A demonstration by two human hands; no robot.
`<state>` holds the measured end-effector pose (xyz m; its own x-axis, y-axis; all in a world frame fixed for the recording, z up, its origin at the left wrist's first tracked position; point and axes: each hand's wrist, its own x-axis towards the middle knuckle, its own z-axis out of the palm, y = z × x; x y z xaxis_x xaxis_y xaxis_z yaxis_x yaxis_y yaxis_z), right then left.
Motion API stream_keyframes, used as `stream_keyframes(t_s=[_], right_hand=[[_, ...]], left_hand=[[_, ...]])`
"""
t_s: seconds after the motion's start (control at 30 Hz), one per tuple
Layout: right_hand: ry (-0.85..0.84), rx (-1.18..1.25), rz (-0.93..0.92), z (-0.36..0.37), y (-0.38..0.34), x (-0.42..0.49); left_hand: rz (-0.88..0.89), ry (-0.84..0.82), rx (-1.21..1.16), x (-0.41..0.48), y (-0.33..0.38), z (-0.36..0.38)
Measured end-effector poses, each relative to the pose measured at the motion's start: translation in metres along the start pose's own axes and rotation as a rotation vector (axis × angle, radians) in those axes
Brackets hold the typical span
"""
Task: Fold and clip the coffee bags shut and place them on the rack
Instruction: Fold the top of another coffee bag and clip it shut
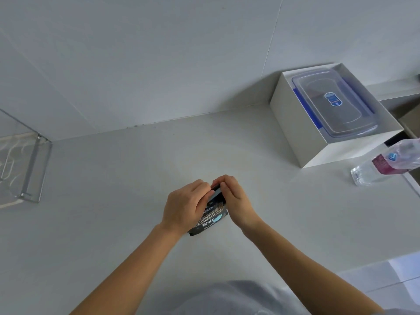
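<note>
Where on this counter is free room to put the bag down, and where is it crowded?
Free: the counter between the clear rack and the left hand, and behind the coffee bag toward the wall. Crowded: right, by the white box and water bottle.

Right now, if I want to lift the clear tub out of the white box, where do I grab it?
Come straight down from above: the white box has walls all round the clear tub, so only the top is open. Hook your fingers under its rim on the long sides, by the blue clips, where some gap to the wall seems to show.
</note>
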<state>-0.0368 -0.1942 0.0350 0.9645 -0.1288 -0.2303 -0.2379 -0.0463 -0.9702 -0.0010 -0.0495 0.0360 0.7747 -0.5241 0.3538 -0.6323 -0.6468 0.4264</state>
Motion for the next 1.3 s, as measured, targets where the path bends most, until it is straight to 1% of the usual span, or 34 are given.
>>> stream_keyframes(t_s=[0.13,0.2,0.27,0.37,0.43,0.53,0.63,0.73,0.87,0.93,1.0,1.07,1.2,1.3], right_hand=[[0.081,0.077,0.102,0.000,0.012,-0.006],[0.034,0.049,0.122,-0.007,0.008,0.001],[-0.023,0.049,0.180,-0.012,0.003,0.007],[-0.035,0.044,0.261,-0.014,0.002,0.011],[-0.034,0.029,0.252,-0.010,0.001,0.014],[-0.007,0.003,0.203,-0.004,0.000,0.020],[-0.008,0.036,0.192,-0.003,0.003,0.022],[-0.035,0.033,0.204,-0.002,0.008,0.019],[0.021,0.049,0.165,-0.002,0.016,0.015],[0.050,0.053,0.158,-0.002,0.020,0.015],[0.071,0.026,0.153,-0.005,0.021,0.017],[0.047,-0.065,0.113,-0.010,0.020,0.023],[-0.086,-0.150,0.089,-0.017,0.014,0.030],[-0.102,-0.170,0.051,-0.021,0.009,0.030]], left_hand=[[0.061,-0.030,0.035,0.001,0.003,0.001],[0.040,-0.056,0.012,0.006,0.001,-0.001],[0.006,-0.075,-0.030,0.013,-0.001,-0.002],[0.000,-0.078,-0.041,0.016,0.001,-0.002],[-0.016,-0.093,-0.032,0.015,0.002,-0.002],[-0.055,-0.174,0.050,0.018,0.000,0.000],[0.001,-0.208,0.097,0.021,0.000,0.002],[0.111,-0.142,0.104,0.019,-0.001,0.003],[0.203,-0.056,0.149,0.017,-0.002,0.006],[0.225,-0.040,0.161,0.019,0.000,0.009],[0.232,-0.064,0.176,0.023,0.002,0.010],[0.196,-0.098,0.149,0.026,0.002,0.008],[0.009,-0.180,0.006,0.031,-0.005,0.001],[-0.016,-0.241,-0.042,0.025,-0.013,-0.005]])
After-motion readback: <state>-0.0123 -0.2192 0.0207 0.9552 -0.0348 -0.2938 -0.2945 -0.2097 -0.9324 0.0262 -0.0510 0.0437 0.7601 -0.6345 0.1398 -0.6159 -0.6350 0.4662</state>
